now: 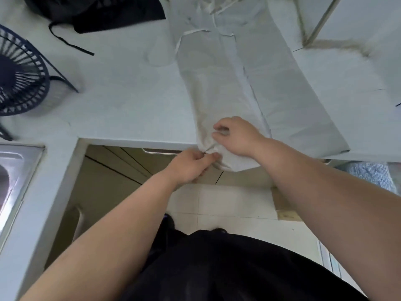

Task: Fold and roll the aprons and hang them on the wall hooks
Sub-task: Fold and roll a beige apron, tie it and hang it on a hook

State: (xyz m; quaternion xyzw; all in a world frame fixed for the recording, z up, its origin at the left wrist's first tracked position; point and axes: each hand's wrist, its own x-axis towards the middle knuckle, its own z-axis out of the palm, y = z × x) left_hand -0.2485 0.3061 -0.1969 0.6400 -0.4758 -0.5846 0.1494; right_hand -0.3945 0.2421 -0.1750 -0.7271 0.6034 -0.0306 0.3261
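Head view: a pale apron [217,83] lies folded into a long strip on the white counter [121,83]. It runs from the upper centre of the frame down to the counter's near edge at mid-frame, where its end droops slightly over that edge. Both hands meet at this near end. The left hand [191,164], just below the counter edge, pinches the cloth's bottom corner between thumb and forefinger. The right hand [236,135] sits on top of the strip, right above the left, with its fingers curled in and gathering a fold of the fabric. Whether the wider pale panel to the right of the strip belongs to the same apron cannot be told.

One steel sink [15,170] shows at the left edge; its contents are out of sight.

Counted: two hands, one pale apron under them, one black apron [104,11] bunched at the upper left, and one dark fan [19,72] at the left.
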